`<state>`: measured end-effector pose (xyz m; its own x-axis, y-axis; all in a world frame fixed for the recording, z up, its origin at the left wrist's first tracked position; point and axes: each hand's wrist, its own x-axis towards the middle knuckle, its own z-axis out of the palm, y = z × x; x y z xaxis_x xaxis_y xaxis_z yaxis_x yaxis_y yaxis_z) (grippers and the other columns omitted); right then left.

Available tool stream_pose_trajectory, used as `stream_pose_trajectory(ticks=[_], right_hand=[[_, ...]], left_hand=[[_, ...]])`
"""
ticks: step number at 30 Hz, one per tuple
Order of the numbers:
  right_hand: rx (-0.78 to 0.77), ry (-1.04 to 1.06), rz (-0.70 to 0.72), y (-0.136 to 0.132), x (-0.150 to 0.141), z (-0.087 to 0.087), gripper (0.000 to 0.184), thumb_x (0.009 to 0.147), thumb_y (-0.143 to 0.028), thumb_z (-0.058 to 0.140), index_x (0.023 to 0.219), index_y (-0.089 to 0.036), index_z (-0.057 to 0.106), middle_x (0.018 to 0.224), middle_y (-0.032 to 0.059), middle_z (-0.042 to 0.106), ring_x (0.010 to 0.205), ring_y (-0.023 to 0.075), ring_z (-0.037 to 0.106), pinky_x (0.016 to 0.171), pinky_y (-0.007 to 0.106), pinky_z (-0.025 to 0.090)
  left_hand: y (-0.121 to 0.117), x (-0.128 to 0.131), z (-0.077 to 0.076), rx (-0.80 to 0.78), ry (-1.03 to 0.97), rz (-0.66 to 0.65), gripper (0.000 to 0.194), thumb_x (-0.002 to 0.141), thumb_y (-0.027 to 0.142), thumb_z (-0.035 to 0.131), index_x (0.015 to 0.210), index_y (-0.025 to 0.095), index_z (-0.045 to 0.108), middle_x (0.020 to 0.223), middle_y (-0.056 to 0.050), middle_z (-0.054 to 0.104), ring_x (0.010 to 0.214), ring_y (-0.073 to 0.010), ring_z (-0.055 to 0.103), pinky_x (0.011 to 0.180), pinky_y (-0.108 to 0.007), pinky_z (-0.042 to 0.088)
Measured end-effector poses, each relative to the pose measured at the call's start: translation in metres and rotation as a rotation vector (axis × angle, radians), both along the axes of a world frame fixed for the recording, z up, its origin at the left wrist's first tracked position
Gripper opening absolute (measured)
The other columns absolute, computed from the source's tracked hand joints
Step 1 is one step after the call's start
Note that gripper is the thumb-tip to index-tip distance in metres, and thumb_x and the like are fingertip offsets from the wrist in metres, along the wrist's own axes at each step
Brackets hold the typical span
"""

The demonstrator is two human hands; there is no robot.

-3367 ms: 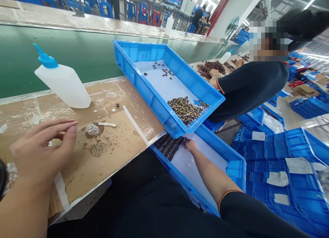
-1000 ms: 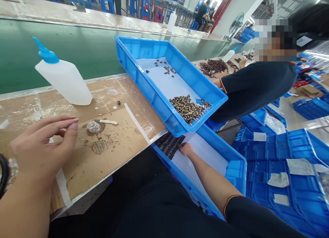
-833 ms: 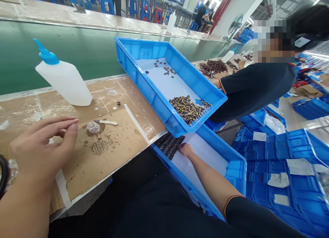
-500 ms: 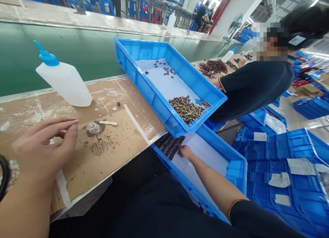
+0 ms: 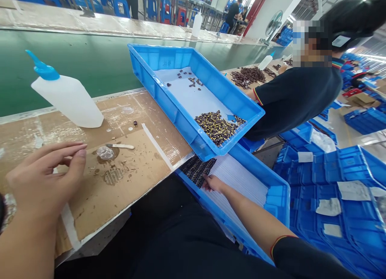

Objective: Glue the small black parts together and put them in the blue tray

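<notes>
My left hand (image 5: 42, 182) rests on the cardboard-covered bench (image 5: 126, 182), fingers loosely curved with thumb and fingers apart, holding nothing I can see. My right hand (image 5: 212, 183) reaches into the lower blue crate (image 5: 271, 198) and its fingers lie flat against the rows of small dark parts (image 5: 197, 170) laid on the white liner. An upper blue tray (image 5: 193, 134) sits tilted above, with a heap of dark and yellow parts (image 5: 215, 128) in its near corner.
A white squeeze bottle (image 5: 68, 100) with a blue nozzle stands at the back left. A small plastic cap (image 5: 105, 152) and a thin white stick (image 5: 120, 146) lie on the cardboard. A co-worker in black (image 5: 295, 98) works at the right. Stacked blue crates (image 5: 331, 190) fill the floor.
My right hand has slid a little toward me along the edge of the arranged dark parts. My left hand has stayed where it was.
</notes>
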<state>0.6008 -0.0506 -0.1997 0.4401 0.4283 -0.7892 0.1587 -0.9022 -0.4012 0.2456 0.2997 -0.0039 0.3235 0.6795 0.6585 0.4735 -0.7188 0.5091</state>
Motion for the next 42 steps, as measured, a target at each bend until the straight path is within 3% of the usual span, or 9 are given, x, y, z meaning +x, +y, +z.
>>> stream_pose_trajectory(ticks=[14, 19, 26, 31, 33, 35, 37, 39, 42], right_hand=[[-0.057, -0.087, 0.048, 0.005, 0.002, 0.004, 0.049, 0.108, -0.059, 0.056, 0.089, -0.015, 0.069, 0.077, -0.0011, 0.068, 0.068, 0.0134, 0.067, 0.075, 0.032, 0.059], [-0.078, -0.111, 0.104, 0.01, -0.004, 0.021, 0.052, 0.11, -0.06, 0.052, 0.086, -0.016, 0.068, 0.073, -0.0015, 0.067, 0.065, 0.0132, 0.065, 0.075, 0.032, 0.058], [0.009, -0.069, 0.428, 0.034, -0.014, 0.102, 0.05, 0.101, -0.036, 0.061, 0.054, -0.02, 0.067, 0.053, 0.0029, 0.063, 0.055, 0.0167, 0.062, 0.068, 0.028, 0.051], [0.332, 0.175, 0.751, 0.064, -0.062, 0.202, 0.025, 0.096, -0.043, 0.068, 0.089, -0.023, 0.083, 0.075, 0.002, 0.077, 0.068, 0.0169, 0.072, 0.063, 0.024, 0.051], [0.54, 0.331, 0.831, 0.073, -0.075, 0.248, 0.032, 0.096, -0.052, 0.071, 0.113, -0.027, 0.083, 0.091, 0.0045, 0.081, 0.081, 0.0185, 0.076, 0.072, 0.025, 0.057], [0.742, 0.363, 0.858, 0.086, -0.073, 0.287, 0.04, 0.097, -0.06, 0.069, 0.116, -0.027, 0.081, 0.092, 0.0065, 0.08, 0.08, 0.0185, 0.076, 0.076, 0.027, 0.059], [0.932, 0.131, 0.771, 0.108, -0.054, 0.311, 0.043, 0.101, -0.064, 0.062, 0.11, -0.025, 0.079, 0.088, 0.0067, 0.078, 0.077, 0.0182, 0.074, 0.075, 0.028, 0.06], [1.013, -0.34, 0.616, 0.14, -0.02, 0.316, 0.042, 0.104, -0.061, 0.058, 0.111, -0.025, 0.078, 0.098, 0.0075, 0.078, 0.089, 0.0208, 0.075, 0.086, 0.033, 0.061], [0.75, -0.923, 0.522, 0.183, 0.037, 0.298, 0.048, 0.103, -0.05, 0.06, 0.139, -0.019, 0.068, 0.141, 0.0159, 0.068, 0.137, 0.0332, 0.061, 0.122, 0.05, 0.043]], left_hand=[[-0.004, 0.004, 0.007, 0.016, 0.0, -0.006, 0.033, 0.094, 0.043, 0.072, 0.099, 0.013, 0.083, 0.103, -0.014, 0.081, 0.076, -0.0234, 0.072, 0.065, -0.034, 0.049], [-0.003, 0.001, 0.005, 0.03, 0.012, -0.003, 0.027, 0.094, 0.041, 0.073, 0.099, 0.017, 0.083, 0.105, -0.01, 0.081, 0.077, -0.0206, 0.072, 0.07, -0.033, 0.052], [0.004, -0.007, -0.003, 0.037, 0.04, -0.008, 0.016, 0.095, 0.035, 0.07, 0.097, 0.023, 0.081, 0.106, -0.003, 0.081, 0.085, -0.0189, 0.075, 0.074, -0.029, 0.055], [0.01, -0.02, -0.007, -0.179, 0.106, 0.05, 0.019, 0.096, 0.034, 0.058, 0.091, 0.022, 0.072, 0.082, -0.001, 0.075, 0.071, -0.0172, 0.068, 0.071, -0.029, 0.049], [0.009, -0.021, -0.004, -0.21, 0.106, 0.059, 0.025, 0.098, 0.035, 0.051, 0.084, 0.022, 0.066, 0.071, 0.0, 0.067, 0.065, -0.0165, 0.062, 0.067, -0.029, 0.045], [0.007, -0.02, 0.002, -0.203, 0.112, 0.053, 0.032, 0.1, 0.037, 0.046, 0.072, 0.022, 0.056, 0.061, 0.001, 0.056, 0.057, -0.0161, 0.054, 0.062, -0.03, 0.039], [0.004, -0.018, 0.007, -0.18, 0.119, 0.036, 0.039, 0.1, 0.039, 0.044, 0.064, 0.023, 0.046, 0.054, 0.001, 0.046, 0.052, -0.0158, 0.046, 0.058, -0.031, 0.034], [0.002, -0.016, 0.01, -0.153, 0.121, 0.003, 0.044, 0.101, 0.04, 0.045, 0.061, 0.022, 0.04, 0.053, 0.001, 0.042, 0.051, -0.0152, 0.042, 0.057, -0.031, 0.031], [0.004, -0.017, 0.008, -0.117, 0.1, -0.028, 0.046, 0.101, 0.041, 0.046, 0.06, 0.021, 0.04, 0.056, 0.001, 0.041, 0.053, -0.0141, 0.042, 0.059, -0.031, 0.031]])
